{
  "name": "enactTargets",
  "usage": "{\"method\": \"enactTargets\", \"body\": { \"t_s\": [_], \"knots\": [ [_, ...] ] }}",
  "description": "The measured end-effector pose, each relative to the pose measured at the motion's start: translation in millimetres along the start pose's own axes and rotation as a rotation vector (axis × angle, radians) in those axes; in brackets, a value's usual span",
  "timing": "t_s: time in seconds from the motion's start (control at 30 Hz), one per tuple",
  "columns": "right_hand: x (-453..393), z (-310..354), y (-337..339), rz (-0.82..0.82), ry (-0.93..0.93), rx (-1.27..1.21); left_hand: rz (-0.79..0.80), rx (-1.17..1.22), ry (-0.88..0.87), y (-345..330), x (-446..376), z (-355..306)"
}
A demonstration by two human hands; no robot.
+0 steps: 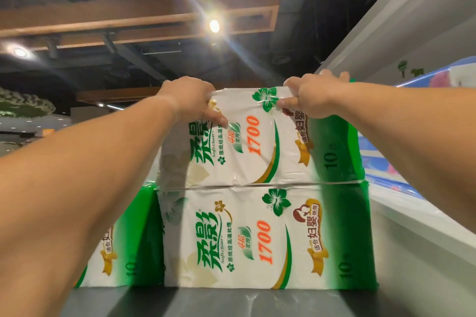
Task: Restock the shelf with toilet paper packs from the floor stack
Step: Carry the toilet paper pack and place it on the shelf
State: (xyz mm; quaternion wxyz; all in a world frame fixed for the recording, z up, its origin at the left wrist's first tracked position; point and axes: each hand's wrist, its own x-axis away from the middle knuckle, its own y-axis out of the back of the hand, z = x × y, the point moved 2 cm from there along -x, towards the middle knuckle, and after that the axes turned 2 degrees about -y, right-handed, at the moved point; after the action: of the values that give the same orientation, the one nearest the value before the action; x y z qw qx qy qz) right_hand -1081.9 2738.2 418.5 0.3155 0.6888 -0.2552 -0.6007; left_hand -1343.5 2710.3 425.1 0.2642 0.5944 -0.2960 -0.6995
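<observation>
On a smooth grey shelf top [180, 301], glossy with streaks of reflected light, a green-and-white toilet paper pack [260, 239] stands with a second one, the upper pack [257, 144], stacked directly on it and another pack [121, 244] just beside at the left. The left hand [190, 100] and right hand [309, 95] each curl over the upper pack's top edge, fingers closed on its plastic wrap. Overhead runs a dark open ceiling with a wooden beam frame [128, 26] and a glaring spotlight [214, 26]; a pale panel [412, 20] rises at right beside blue packs [401, 152].
</observation>
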Motion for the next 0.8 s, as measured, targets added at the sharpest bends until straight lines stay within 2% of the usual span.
{"method": "enactTargets", "body": {
  "t_s": [0.37,0.53,0.8],
  "knots": [
    [3,-2,-13,-0.073,0.053,-0.012,0.065,0.077,0.052,-6,9,-3],
    [6,1,-14,-0.088,0.041,0.043,0.048,-0.007,0.096,-16,8,2],
    [64,35,11,-0.131,0.042,0.004,0.01,-0.003,0.041,3,57,-9]
  ]
}}
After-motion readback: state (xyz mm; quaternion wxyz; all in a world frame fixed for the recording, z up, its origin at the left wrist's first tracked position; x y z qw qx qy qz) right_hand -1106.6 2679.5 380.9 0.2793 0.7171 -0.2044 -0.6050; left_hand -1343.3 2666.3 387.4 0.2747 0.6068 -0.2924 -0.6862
